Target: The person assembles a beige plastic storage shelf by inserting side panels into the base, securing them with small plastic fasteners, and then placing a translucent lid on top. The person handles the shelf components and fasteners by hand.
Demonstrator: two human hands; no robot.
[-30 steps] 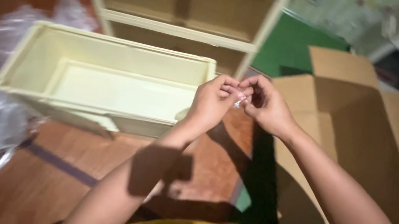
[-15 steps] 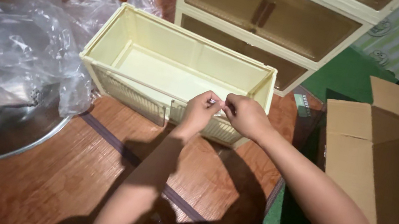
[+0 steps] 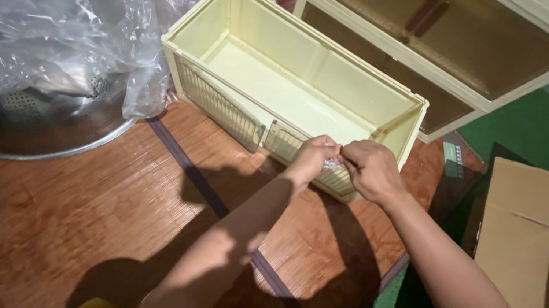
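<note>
Clear plastic, a small crinkled packet (image 3: 334,162), is pinched between your 2 hands, held in front of the near right corner of the pale yellow crate (image 3: 286,85) on the wooden floor (image 3: 56,214). Your left hand (image 3: 314,155) and right hand (image 3: 370,168) are both closed on it, fingertips together. Over the last second your hands have dropped lower and nearer the crate, grip unchanged, so the packet looks unopened. Crumpled plastic wrap (image 3: 47,4) lies left, a cardboard box (image 3: 548,252) right.
</note>
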